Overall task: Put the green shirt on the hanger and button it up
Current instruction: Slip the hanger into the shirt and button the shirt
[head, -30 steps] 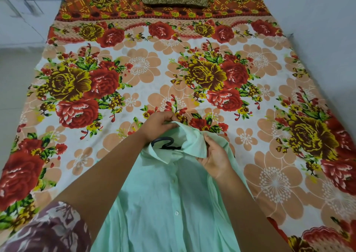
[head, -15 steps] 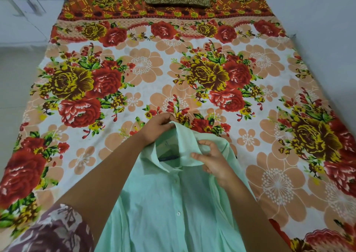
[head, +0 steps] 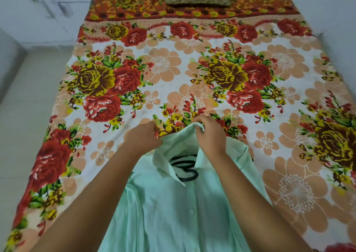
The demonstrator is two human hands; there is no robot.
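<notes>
Green shirt (head: 173, 213) looks thin and limp, so fingers of my left hand (head: 143, 137) and right hand (head: 211, 136) pinch its collar (head: 166, 162).

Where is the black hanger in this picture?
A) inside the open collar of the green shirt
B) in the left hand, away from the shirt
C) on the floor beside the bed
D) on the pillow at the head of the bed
A: the black hanger shows inside the collar opening of the green shirt, whose collar the left hand and right hand both grip.
</notes>
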